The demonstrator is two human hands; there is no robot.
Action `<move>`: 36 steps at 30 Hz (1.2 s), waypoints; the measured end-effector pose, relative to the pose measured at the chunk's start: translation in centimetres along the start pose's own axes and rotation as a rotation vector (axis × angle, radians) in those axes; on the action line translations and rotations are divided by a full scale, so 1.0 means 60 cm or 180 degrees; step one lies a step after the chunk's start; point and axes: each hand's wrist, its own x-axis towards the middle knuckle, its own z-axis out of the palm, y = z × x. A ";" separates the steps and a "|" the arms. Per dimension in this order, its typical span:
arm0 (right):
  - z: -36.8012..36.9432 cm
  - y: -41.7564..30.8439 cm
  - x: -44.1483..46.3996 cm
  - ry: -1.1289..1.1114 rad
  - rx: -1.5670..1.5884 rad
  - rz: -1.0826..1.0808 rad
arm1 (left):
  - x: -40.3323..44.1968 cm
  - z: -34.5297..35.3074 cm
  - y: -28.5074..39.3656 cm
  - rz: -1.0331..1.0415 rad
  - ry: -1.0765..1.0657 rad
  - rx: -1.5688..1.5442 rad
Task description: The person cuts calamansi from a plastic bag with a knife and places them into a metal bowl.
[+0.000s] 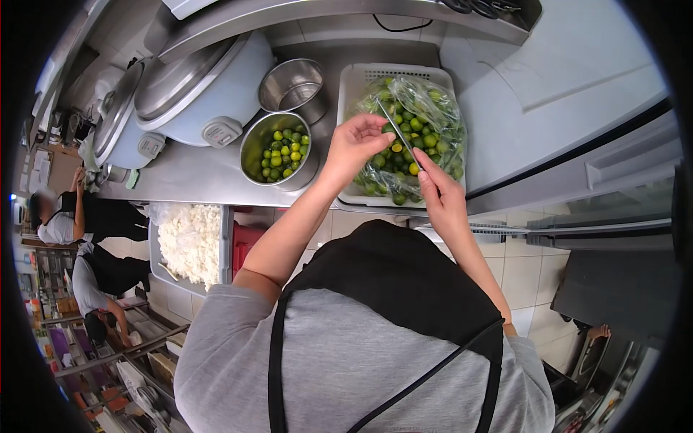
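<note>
My right hand [440, 189] is closed round the handle of a thin knife [402, 136], its blade slanting up and left over a clear plastic bag [419, 94] of small green limes [430, 141]. My left hand [359, 148] is beside the blade, thumb and fingers drawn together in a pinch; whatever is between them, if anything, is hidden. Just below the blade, a cut face [397, 147] shows orange among the fruit. The bag sits in a white plastic basket [348, 94]. Left of it, a steel pot [249, 169] holds more limes, some yellowish.
A second steel pot [292, 85] stands behind the first. Two large rice cookers [198, 108] are on the counter at left. Below it stands a tub of white rice [189, 242]. A steel shelf [346, 32] overhangs the back. Two people [90, 216] are at far left.
</note>
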 end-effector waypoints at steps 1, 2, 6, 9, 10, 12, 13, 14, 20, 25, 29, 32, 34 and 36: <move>-0.001 0.003 0.000 0.0013 -0.0031 -0.0012 | -0.004 0.002 0.000 -0.0057 -0.0027 0.0053; -0.003 0.004 0.004 0.0009 -0.0033 -0.0013 | -0.012 0.010 -0.002 -0.0056 -0.0024 0.0050; -0.015 0.006 0.014 0.0019 0.0053 0.0547 | -0.029 0.034 -0.012 -0.0229 -0.0510 0.0340; -0.020 -0.002 0.005 0.0093 0.0164 0.0305 | -0.005 0.008 -0.012 -0.0177 -0.0168 -0.0719; -0.020 -0.004 -0.002 0.0070 0.0172 0.0258 | -0.001 0.002 -0.009 -0.0176 -0.0169 -0.0722; -0.019 -0.005 -0.014 -0.0035 0.0129 0.0168 | 0.003 -0.006 -0.002 -0.0041 -0.0082 -0.0663; -0.017 -0.005 -0.018 -0.0074 0.0104 0.0146 | 0.003 -0.008 -0.003 -0.0057 -0.0034 -0.0729; -0.016 -0.005 -0.022 -0.0113 0.0078 0.0124 | 0.004 -0.008 -0.003 -0.0058 -0.0033 -0.0728; -0.009 -0.016 -0.020 -0.0111 0.0229 0.0161 | 0.001 0.002 -0.010 0.0018 0.0086 -0.0837; -0.001 -0.007 -0.006 -0.0020 0.0185 0.0011 | -0.004 0.004 -0.012 -0.0071 -0.0169 -0.0509; -0.017 0.001 0.011 -0.0010 -0.0025 0.0723 | -0.027 0.029 -0.010 -0.0445 -0.0466 -0.0304; -0.013 -0.003 -0.006 -0.0028 0.0215 0.0179 | 0.003 0.002 -0.020 0.0067 0.0046 -0.0464; -0.012 -0.006 -0.022 -0.0123 0.0207 0.0169 | 0.013 -0.010 -0.015 0.0072 0.0083 -0.0579; -0.011 -0.009 -0.024 -0.0221 0.0214 0.0153 | 0.015 -0.014 -0.006 0.0087 0.0147 -0.0316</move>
